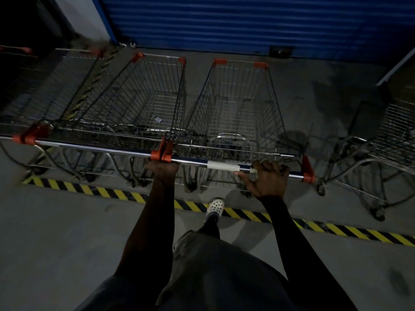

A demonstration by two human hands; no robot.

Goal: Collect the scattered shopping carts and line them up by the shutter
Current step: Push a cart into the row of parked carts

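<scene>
The person stands at the near side of a wire cart, both arms stretched out to its handle. The left hand is wrapped over the bar right at the orange bracket on the handle's left end. Its fingers curl away over the far side, so only the back of the hand shows. The right hand grips the bar near the right end, fingers curled over the top and the thumb lying along the bar. There is something small and pale under that hand, but I cannot tell what it is.

The cart points nose-first at the blue shutter that closes off the far edge of the floor, with its front near the shutter but not touching it. Just beside it on the left stands a second cart, parallel, their handles meeting end to end at the brackets. A scrap of paper lies in that one's basket. A third cart stands further left, blurred. A fourth cart sits apart toward the right edge of the floor, turned at an angle.

Yellow-and-black striped tape runs across the floor under the handles, and one foot in a white clog is planted on it.
</scene>
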